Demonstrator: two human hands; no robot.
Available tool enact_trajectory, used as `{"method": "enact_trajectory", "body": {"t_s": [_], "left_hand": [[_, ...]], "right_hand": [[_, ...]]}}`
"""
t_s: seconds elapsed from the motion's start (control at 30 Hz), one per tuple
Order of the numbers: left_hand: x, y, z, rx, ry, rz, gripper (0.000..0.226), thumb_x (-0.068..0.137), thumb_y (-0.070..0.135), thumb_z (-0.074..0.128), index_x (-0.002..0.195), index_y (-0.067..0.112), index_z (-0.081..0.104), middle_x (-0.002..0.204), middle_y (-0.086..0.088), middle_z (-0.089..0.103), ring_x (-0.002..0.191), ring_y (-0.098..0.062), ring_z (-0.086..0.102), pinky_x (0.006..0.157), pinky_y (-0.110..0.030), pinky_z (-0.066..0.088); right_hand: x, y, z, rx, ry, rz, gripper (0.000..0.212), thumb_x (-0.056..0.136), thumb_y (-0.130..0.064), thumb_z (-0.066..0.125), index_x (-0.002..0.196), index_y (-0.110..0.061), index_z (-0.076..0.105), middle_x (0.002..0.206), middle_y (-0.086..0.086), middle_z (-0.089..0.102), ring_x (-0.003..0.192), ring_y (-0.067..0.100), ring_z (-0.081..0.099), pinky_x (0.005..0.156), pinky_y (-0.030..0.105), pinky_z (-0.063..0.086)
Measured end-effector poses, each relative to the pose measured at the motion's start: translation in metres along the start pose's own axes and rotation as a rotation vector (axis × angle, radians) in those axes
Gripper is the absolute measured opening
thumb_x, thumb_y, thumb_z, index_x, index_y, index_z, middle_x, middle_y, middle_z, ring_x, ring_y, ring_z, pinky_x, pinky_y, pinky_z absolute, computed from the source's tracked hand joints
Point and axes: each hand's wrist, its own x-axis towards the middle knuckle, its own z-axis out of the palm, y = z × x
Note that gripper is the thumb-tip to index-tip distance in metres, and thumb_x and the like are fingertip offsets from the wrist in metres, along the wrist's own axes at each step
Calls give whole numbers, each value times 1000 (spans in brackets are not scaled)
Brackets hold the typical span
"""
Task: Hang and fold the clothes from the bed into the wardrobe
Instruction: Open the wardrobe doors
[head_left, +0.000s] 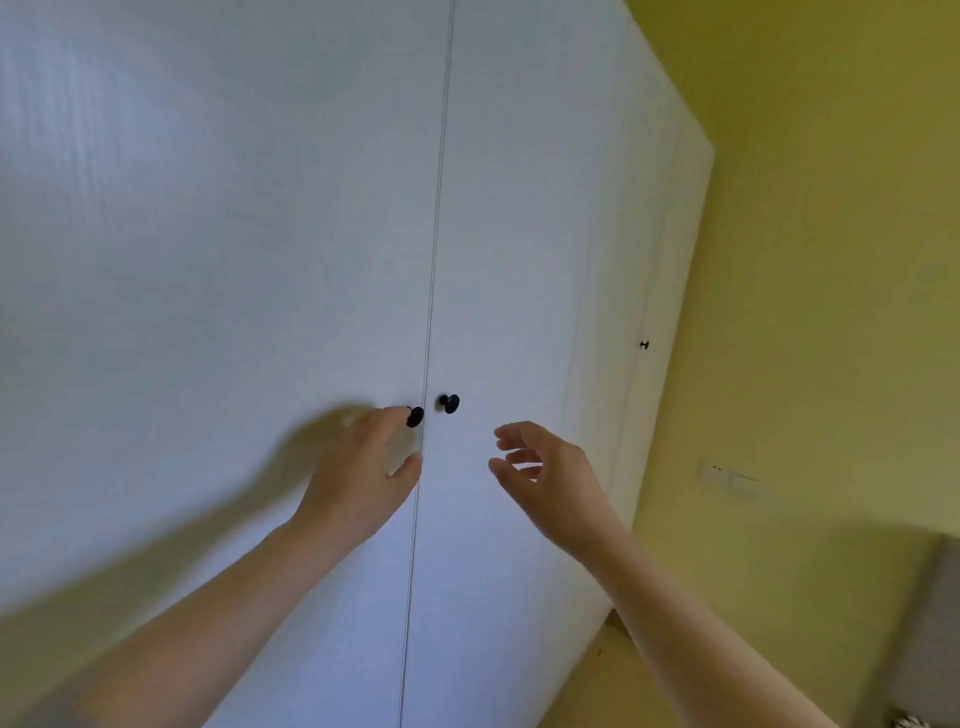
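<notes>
**Both my hands are raised to the shut wardrobe doors**

Head view: the white wardrobe (234, 234) fills the left and middle of the frame. Its two front doors are shut, with only a thin dark seam (434, 260) running from the top centre down to the bottom edge.

Just left of that seam, a little below mid-frame, sits the black left knob (415, 417). The black right knob (450, 403) is just across the seam and slightly higher.

My left hand (358, 478) comes up from the lower left. Its fingertips (395, 414) are right at the left side of the left knob, and the thumb is stretched out apart from them below the knob, near the seam. The fingers are blurred, so I cannot tell if they touch the knob. The hand is spread and has hold of nothing.

My right hand (545, 478) rises from the lower right and hangs in front of the right door, below and to the right of the right knob, clearly apart from it. Its fingers are loosely curled towards the seam, the thumb is separate, and it holds nothing.

Further right, on the narrow end section of the wardrobe, a small third knob (644, 344) shows. Beyond it the yellow wall (831, 234) takes up the right side of the frame, with a pale wall switch (727, 475) at about hand height and a grey fabric (924, 649) surface in the bottom right corner.
</notes>
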Motion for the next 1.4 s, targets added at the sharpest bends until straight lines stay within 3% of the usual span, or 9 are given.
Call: {"method": "enact_trajectory", "body": {"t_s": [0.2, 0.37, 0.5, 0.7, 1.0, 1.1, 1.2, 1.3, 1.4], "left_hand": [[25, 5, 20, 155, 160, -66, 36, 87, 20, 65, 122, 16, 59, 113, 10, 57, 105, -17, 56, 87, -27, 43], [28, 10, 37, 307, 267, -93, 29, 84, 25, 67, 113, 22, 62, 109, 10, 57, 105, -15, 53, 87, -23, 36], [30, 13, 42, 344, 270, -115, 27, 85, 23, 66, 112, 23, 63, 109, 10, 54, 108, -16, 48, 86, -16, 27], [32, 17, 43, 349, 268, -122, 26, 85, 20, 66, 110, 22, 63, 110, 8, 53, 105, -15, 45, 92, -21, 28], [30, 17, 42, 338, 216, -145, 28, 85, 19, 64, 112, 25, 60, 112, 11, 50, 106, -13, 40, 95, -23, 32], [30, 17, 41, 339, 204, -138, 27, 85, 19, 64, 112, 25, 60, 113, 11, 51, 108, -15, 43, 97, -24, 31], [27, 19, 40, 317, 226, -94, 30, 87, 15, 64, 116, 22, 62, 108, 9, 51, 98, -12, 51, 93, -25, 39], [26, 30, 44, 125, 190, -68, 36, 89, 13, 63, 123, 25, 59, 102, 9, 55, 83, -6, 55, 72, -10, 44], [32, 53, 55, -91, 78, -45, 37, 91, 13, 61, 124, 28, 59, 106, 13, 60, 92, 1, 59, 78, -4, 44]], "right_hand": [[55, 36, 12, 14, -120, -21, 34, 92, -33, 62, 125, -28, 57, 117, -16, 61, 101, -1, 58, 87, 19, 50], [86, 57, 26, -10, -193, -82, 46, 92, -37, 61, 136, -32, 48, 128, -10, 56, 104, 3, 55, 91, 22, 47], [104, 56, 39, 15, -237, -159, 53, 93, -32, 60, 142, -30, 41, 133, -6, 50, 110, 9, 53, 94, 28, 49], [112, 49, 51, 70, -247, -197, 42, 91, -24, 59, 132, -21, 52, 122, -3, 53, 102, 13, 56, 88, 28, 50], [85, 54, 49, 182, -146, -147, 44, 87, -17, 60, 131, -22, 52, 119, -12, 51, 97, 11, 55, 85, 30, 51], [76, 62, 37, 195, -110, -148, 42, 87, -17, 59, 128, -25, 53, 113, -17, 51, 96, 7, 55, 84, 27, 51], [63, 71, 26, 178, -71, -143, 40, 89, -21, 61, 127, -30, 52, 107, -28, 46, 97, -2, 54, 79, 12, 48], [50, 82, 12, 175, -29, -135, 39, 90, -29, 63, 124, -40, 49, 106, -37, 43, 102, -10, 51, 73, 1, 44], [38, 90, -5, 178, -11, -115, 41, 88, -34, 66, 120, -47, 46, 109, -39, 43, 106, -11, 49, 73, 0, 45]]}}
